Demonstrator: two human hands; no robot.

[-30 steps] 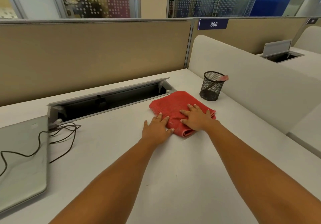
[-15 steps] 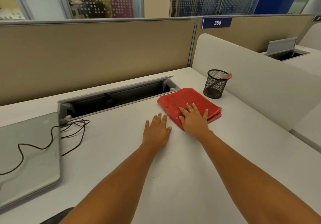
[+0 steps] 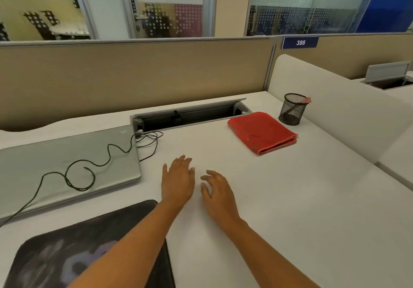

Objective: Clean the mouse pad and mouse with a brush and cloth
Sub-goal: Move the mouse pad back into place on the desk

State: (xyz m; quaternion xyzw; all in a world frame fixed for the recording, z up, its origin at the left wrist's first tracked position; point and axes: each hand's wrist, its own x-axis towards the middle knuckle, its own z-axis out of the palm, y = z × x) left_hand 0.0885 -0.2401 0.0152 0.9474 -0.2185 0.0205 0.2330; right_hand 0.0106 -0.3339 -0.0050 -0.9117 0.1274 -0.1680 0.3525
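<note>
A folded red cloth (image 3: 261,131) lies on the white desk (image 3: 290,198) at the back right, with neither hand on it. My left hand (image 3: 177,180) hovers flat over the desk's middle, fingers straight. Beside it my right hand (image 3: 218,192) is empty, its fingers loosely spread and slightly bent. A dark mouse pad (image 3: 73,252) with a faint print lies at the front left, partly under my left forearm. A black mesh cup (image 3: 291,109) behind the cloth holds a dark handle with a pink end. I see no mouse.
A closed grey laptop (image 3: 55,165) lies at the left with a black cable (image 3: 98,165) looped over it. An open cable tray (image 3: 190,114) runs along the back. A beige partition stands behind and a white divider (image 3: 346,113) at the right.
Both hands have left the red cloth and drawn back toward me to the desk's middle. The view has shifted, so the laptop and mouse pad now show.
</note>
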